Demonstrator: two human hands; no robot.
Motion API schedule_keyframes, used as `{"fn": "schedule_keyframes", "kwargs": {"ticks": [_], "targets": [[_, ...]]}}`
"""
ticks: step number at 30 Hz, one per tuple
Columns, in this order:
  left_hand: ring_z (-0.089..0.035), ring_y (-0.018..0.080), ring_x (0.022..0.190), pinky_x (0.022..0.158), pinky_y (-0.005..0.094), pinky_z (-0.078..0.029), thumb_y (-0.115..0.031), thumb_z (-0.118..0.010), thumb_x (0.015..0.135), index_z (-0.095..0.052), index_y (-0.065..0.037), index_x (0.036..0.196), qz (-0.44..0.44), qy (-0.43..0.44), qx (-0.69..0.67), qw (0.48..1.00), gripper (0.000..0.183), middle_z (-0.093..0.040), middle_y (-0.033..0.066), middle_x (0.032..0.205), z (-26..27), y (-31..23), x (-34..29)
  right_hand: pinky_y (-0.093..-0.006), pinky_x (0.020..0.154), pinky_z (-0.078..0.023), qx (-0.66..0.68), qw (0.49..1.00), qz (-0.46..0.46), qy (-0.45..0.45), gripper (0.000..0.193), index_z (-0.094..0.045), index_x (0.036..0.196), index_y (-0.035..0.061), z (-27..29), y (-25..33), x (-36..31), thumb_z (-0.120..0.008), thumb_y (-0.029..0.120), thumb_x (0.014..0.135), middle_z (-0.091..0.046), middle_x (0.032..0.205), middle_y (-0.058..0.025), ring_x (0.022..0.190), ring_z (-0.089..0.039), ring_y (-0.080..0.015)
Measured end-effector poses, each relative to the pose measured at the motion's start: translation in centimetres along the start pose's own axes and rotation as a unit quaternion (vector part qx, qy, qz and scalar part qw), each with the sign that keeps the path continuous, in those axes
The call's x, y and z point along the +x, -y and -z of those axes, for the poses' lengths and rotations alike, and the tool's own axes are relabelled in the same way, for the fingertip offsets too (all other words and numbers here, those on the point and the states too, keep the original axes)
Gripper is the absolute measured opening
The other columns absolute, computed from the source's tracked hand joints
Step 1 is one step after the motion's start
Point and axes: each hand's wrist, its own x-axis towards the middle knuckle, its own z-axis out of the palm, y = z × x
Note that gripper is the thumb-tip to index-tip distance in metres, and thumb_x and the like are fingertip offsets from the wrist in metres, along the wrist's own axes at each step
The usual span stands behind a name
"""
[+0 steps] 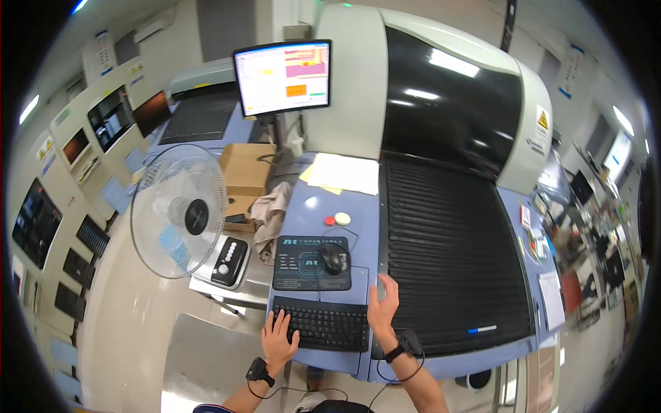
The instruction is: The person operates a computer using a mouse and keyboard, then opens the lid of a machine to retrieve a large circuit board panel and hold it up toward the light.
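Observation:
My left hand rests with spread fingers on the left end of a black keyboard. Nothing is held in it. Just past the keyboard's right end is my right hand, fingers apart and empty, near the edge of a black ribbed cover. Behind the keyboard lies a dark printed mouse pad with a black mouse on its right part. A lit monitor stands farther back, its screen showing windows with coloured blocks.
A large pale machine with a dark curved hood fills the back right. Red and pale round buttons sit behind the mouse pad. Left are a fan, a cardboard box and a cloth. A blue-and-white pen lies on the ribbed cover.

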Motion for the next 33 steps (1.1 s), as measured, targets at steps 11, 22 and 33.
{"fn": "schedule_keyframes", "kwargs": {"ticks": [11,22,33], "targets": [[-0.044,0.0381,0.139,0.102,0.0502,-0.041,-0.034,-0.071,0.083,-0.065,-0.008,0.13,0.03,0.018,-0.037,0.999,0.054,-0.057,0.0112,0.144,0.2,-0.1,-0.8,-0.0538,0.107,-0.042,-0.215,0.952,0.161,0.146,0.052,-0.059,0.131,0.0038,-16.0,-2.9,4.5,-0.07,0.03,0.088,-0.055,0.135,-0.0219,0.13,-0.048,-0.045],[-0.045,0.036,0.139,0.1,0.0503,-0.043,-0.036,-0.074,0.081,-0.068,-0.01,0.127,0.048,0.046,-0.06,0.996,0.054,-0.058,0.0092,0.142,0.9,0.4,-0.6,-0.0514,0.101,-0.047,-0.24,0.936,0.22,0.132,0.038,-0.066,0.119,0.0066,-17.9,-5.2,3.5,-0.07,0.013,0.082,-0.058,0.131,-0.0173,0.125,-0.053,-0.0414],[-0.045,0.0359,0.139,0.102,0.0491,-0.042,-0.035,-0.074,0.08,-0.069,-0.009,0.125,0.051,0.047,-0.058,0.996,0.052,-0.059,0.009,0.141,0.7,0.1,-0.7,-0.0479,0.098,-0.048,-0.254,0.937,0.193,0.146,0.034,-0.067,0.115,0.0066,-17.6,-5.7,2.9,-0.07,0.01,0.081,-0.061,0.126,-0.0138,0.123,-0.054,-0.0383]]}}
